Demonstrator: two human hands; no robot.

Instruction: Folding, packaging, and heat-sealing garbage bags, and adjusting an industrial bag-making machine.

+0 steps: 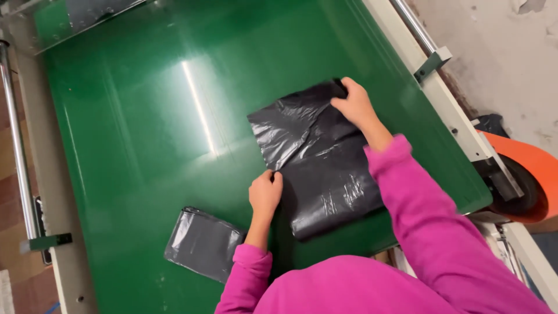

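A glossy, wrinkled black plastic bag point(317, 160) lies flat on the green belt point(133, 128); the left hand point(265, 192) pinches its near-left edge and the right hand point(354, 104) grips its far corner. Two bags are visible: this one and one folded bag point(202, 243) near the belt's front edge.

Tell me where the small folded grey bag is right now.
In the head view, the small folded grey bag lies low on the green belt, just left of the left hand and apart from the large black bag.

Black bag point(317, 157), green belt point(133, 151), pink sleeves point(418, 203)
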